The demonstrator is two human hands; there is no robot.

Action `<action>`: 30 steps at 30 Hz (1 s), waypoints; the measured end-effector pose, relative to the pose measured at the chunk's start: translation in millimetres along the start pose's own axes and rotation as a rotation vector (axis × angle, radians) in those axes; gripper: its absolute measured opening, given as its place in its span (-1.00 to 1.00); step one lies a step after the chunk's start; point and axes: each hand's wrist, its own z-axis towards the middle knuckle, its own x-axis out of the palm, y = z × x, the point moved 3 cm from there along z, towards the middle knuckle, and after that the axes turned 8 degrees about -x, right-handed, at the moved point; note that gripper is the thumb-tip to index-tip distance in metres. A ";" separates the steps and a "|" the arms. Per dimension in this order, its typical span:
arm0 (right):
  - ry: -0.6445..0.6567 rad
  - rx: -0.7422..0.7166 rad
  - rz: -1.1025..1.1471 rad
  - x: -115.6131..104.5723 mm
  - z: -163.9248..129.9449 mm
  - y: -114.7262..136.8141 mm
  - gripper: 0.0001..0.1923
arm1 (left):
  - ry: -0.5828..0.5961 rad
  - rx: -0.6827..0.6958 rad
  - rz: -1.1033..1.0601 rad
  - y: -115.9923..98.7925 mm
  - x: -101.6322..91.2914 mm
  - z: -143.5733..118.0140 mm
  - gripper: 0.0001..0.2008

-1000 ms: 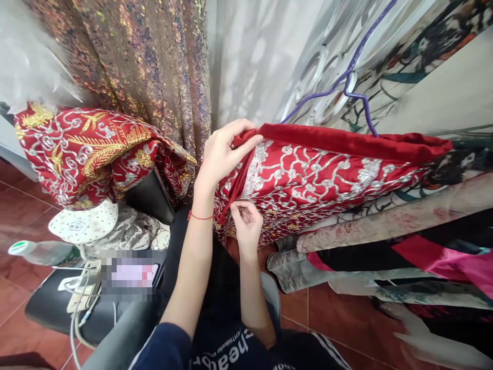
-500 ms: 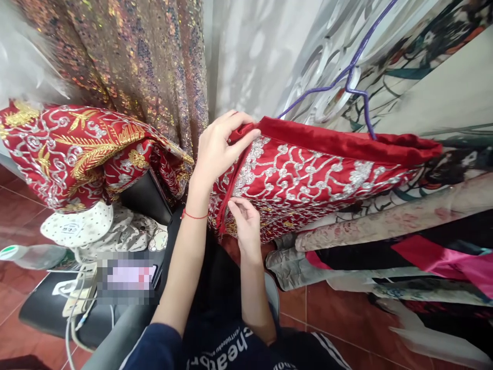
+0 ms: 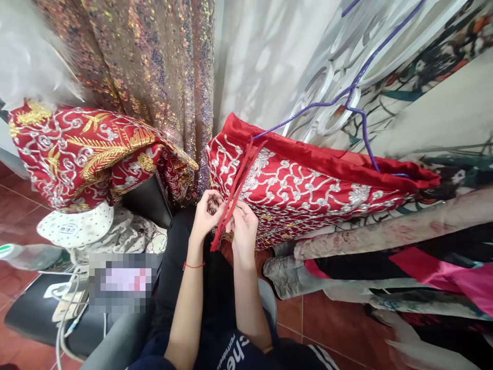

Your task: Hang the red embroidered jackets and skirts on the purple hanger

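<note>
A red skirt-like garment (image 3: 296, 180) with silver and gold embroidery hangs by its gathered red waistband (image 3: 327, 154) from a purple wire hanger (image 3: 327, 104). Two thin red drawstrings (image 3: 239, 177) come out near the waistband's left end and run down across the embroidery to frayed ends. My left hand (image 3: 207, 215), with a red string at its wrist, curls its fingers against the cords from the left. From the right, my right hand (image 3: 244, 226) pinches the same cords, close beside the left fingertips. The fingertips partly cover each other's grip.
Another red embroidered cloth (image 3: 88, 154) drapes over a dark chair at left, below a sequined curtain (image 3: 154, 77). A polka-dot hat (image 3: 75, 225), a plastic bottle (image 3: 33, 256), cables and a blurred phone lie lower left. Several folded garments (image 3: 377, 231) hang at right.
My left hand has left the waistband and come down to the drawstrings beside my right hand. The waistband's left end now shows uncovered, spread further left.
</note>
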 end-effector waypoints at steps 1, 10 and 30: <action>-0.014 -0.016 -0.002 0.4 0.1 0.0 -0.75 | 0.003 0.036 0.041 -3.7 0.5 -0.6 -0.72; -0.162 -0.101 -0.013 15.3 1.8 4.8 -0.72 | 0.029 0.067 0.508 -29.4 8.8 1.9 -0.81; -0.180 -0.353 -0.061 39.4 57.0 45.4 -0.81 | -0.033 0.119 0.676 -28.6 24.2 -8.6 -0.79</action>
